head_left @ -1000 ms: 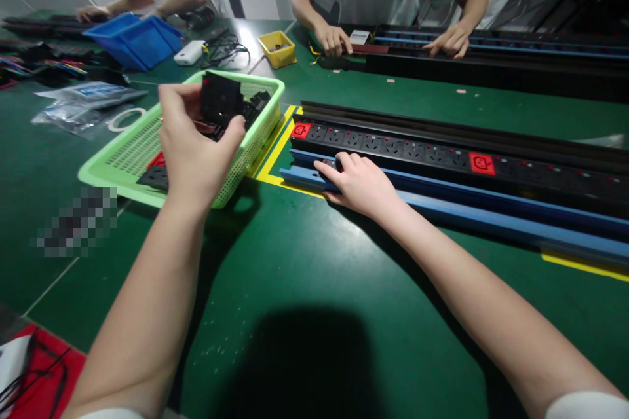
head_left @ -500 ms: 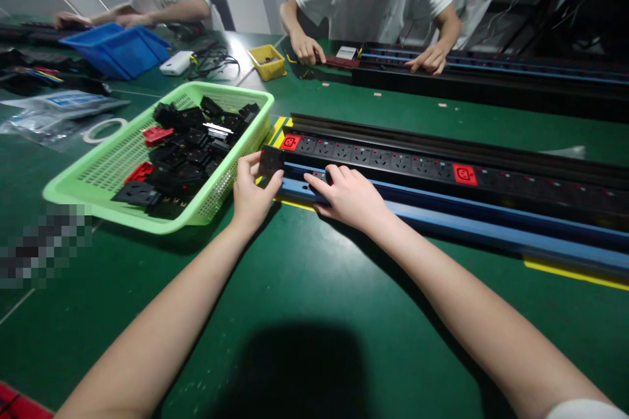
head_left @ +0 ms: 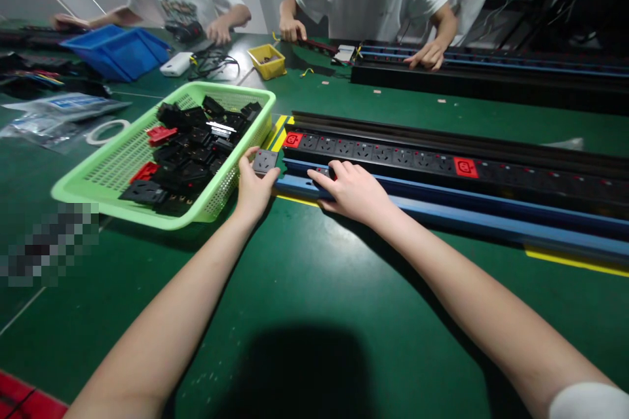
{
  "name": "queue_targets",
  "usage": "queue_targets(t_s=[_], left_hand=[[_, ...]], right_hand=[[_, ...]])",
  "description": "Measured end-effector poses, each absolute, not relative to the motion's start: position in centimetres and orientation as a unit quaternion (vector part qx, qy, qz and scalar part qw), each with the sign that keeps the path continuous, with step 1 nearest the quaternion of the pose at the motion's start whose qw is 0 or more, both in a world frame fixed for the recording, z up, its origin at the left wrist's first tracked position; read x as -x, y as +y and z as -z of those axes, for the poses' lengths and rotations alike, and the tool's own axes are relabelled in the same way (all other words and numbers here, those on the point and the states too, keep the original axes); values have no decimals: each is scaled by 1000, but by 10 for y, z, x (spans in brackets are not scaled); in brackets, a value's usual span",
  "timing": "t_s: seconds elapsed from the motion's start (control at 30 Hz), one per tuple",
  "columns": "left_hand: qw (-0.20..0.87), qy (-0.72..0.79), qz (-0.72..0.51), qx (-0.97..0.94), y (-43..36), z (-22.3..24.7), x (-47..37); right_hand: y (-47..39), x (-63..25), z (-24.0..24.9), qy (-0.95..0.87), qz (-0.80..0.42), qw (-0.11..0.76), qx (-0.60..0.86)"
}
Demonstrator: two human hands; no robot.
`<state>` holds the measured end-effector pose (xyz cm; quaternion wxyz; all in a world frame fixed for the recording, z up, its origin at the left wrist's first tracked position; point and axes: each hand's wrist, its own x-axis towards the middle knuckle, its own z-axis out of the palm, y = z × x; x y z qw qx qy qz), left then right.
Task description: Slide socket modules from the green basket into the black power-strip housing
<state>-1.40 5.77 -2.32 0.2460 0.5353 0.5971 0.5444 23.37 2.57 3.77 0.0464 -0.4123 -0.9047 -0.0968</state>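
Note:
My left hand [head_left: 253,186] pinches a black socket module [head_left: 266,162] by its edges, its slotted face turned up. It is held just off the left end of a blue metal channel [head_left: 432,211]. Inside that channel, near its left end, sits another black socket module [head_left: 323,172], mostly hidden by my right hand [head_left: 356,188], whose bent fingers grip it. Behind the channel lies a long black power strip [head_left: 383,154] fitted with a row of black sockets and red sockets [head_left: 465,167].
A light green basket [head_left: 196,221] of loose black and red modules stands left of my left hand. Farther back are a blue bin [head_left: 115,52], a small yellow box [head_left: 266,62] and a white tape roll [head_left: 105,132]. Co-workers handle parts across the green table [head_left: 304,288].
The module in my left hand has turned so its slotted face shows. My right hand has shifted very slightly right. Across the table, both co-workers' hands have moved.

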Motion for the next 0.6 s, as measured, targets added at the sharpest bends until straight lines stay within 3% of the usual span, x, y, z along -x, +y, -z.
queue_targets(t_s=[0.6], left_hand=[[212,625,-503,-558,56,18,12]], right_hand=[[26,-234,-40,-907,82,46,411]])
